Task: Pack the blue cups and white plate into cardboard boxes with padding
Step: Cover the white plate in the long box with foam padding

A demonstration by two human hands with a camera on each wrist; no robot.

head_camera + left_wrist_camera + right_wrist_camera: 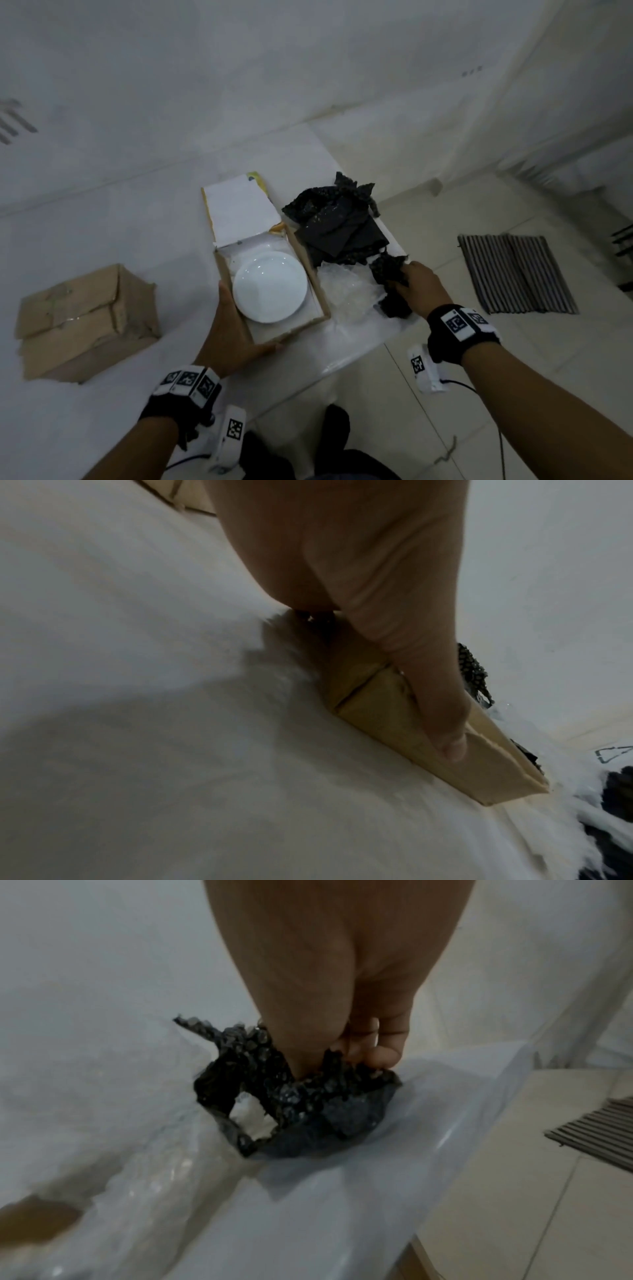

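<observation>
The white plate [270, 287] lies flat in an open, shallow cardboard box [320, 294] lined in white, with its lid flap [239, 209] folded back. My left hand [239, 323] braces the box's near left corner: the fingers lie straight along the left wall and the thumb [441, 723] lies along the front wall [377, 718]. My right hand [402, 284] grips a crumpled piece of black bubble wrap [390, 274] near the table's right edge. In the right wrist view the fingers [380, 1056] curl into that black bubble wrap [291, 1096]. No blue cups are visible.
A closed brown cardboard box [85, 318] sits at the left of the white table. A pile of black padding [339, 222] lies behind the right hand, and clear bubble wrap [346, 294] lies beside the open box. A ribbed floor mat [517, 274] lies beyond the table's right edge.
</observation>
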